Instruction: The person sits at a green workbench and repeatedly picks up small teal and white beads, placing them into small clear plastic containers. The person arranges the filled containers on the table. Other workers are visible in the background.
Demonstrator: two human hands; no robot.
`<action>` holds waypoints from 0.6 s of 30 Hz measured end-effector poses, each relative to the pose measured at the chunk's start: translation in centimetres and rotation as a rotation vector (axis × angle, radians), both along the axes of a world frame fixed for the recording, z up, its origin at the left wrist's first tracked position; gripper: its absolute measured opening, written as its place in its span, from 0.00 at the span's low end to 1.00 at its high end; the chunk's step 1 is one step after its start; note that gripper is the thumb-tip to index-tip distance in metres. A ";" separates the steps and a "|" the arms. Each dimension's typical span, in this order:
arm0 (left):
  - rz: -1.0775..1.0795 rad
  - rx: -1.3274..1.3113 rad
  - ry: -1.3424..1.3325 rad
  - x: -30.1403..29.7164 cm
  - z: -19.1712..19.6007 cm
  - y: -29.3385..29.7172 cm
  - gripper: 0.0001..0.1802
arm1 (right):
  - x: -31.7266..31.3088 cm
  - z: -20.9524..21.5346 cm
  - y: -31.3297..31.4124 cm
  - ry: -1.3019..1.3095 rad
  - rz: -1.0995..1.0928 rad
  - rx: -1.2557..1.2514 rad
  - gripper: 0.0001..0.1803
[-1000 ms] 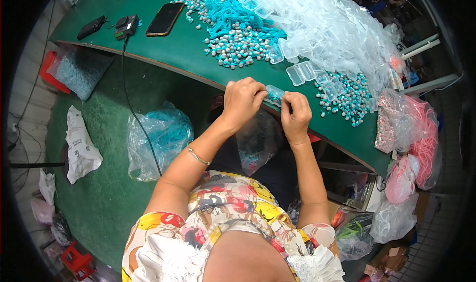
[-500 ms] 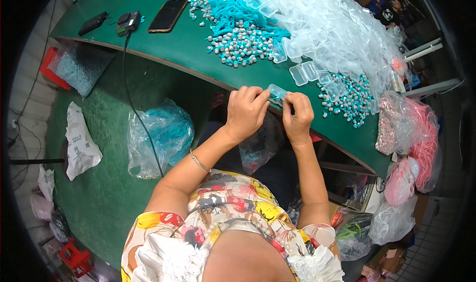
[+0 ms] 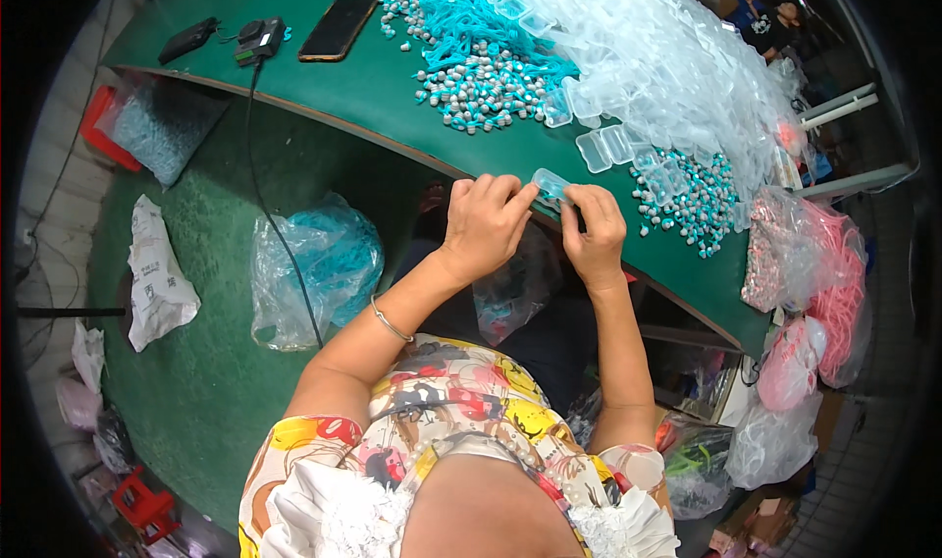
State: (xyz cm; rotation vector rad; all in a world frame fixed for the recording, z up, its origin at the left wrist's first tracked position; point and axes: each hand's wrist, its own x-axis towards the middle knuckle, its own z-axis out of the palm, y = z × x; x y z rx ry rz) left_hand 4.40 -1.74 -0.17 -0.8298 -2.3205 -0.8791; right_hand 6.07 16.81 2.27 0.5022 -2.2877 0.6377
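My left hand (image 3: pixel 484 226) and my right hand (image 3: pixel 594 236) meet at the near edge of the green table (image 3: pixel 383 87). Between their fingertips they pinch one small clear plastic case (image 3: pixel 550 184) with something teal inside. Just beyond it lie two empty clear cases (image 3: pixel 606 149). A heap of teal cords with grey tips (image 3: pixel 481 53) spreads over the table's middle. A big pile of clear plastic cases (image 3: pixel 648 57) fills the far right side. More teal and grey pieces (image 3: pixel 687 200) lie to the right of my hands.
A dark phone (image 3: pixel 339 28), a black device with a cable (image 3: pixel 260 36) and a small black object (image 3: pixel 189 39) lie at the table's left end. A bag of teal cords (image 3: pixel 314 268) and a white bag (image 3: pixel 155 273) sit on the green floor. Pink-filled bags (image 3: pixel 834 293) hang at right.
Both hands stay together on the small clear case at the table's edge; the fingers have shifted slightly on it.
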 end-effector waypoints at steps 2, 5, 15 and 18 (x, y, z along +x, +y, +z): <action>-0.030 -0.012 0.024 -0.3 -0.3 -0.4 0.23 | 0.0 0.3 0.1 -0.020 0.020 0.005 0.13; -0.123 -0.011 0.063 -1.1 -0.2 -1.0 0.23 | 0.1 0.2 0.8 -0.054 0.029 0.015 0.14; -0.187 -0.011 0.109 -2.5 -0.3 -2.6 0.20 | 0.2 0.8 1.0 -0.145 0.126 0.094 0.15; -0.269 0.232 0.075 -3.0 -1.8 -2.3 0.10 | 0.5 -0.9 1.9 -0.156 0.126 0.123 0.13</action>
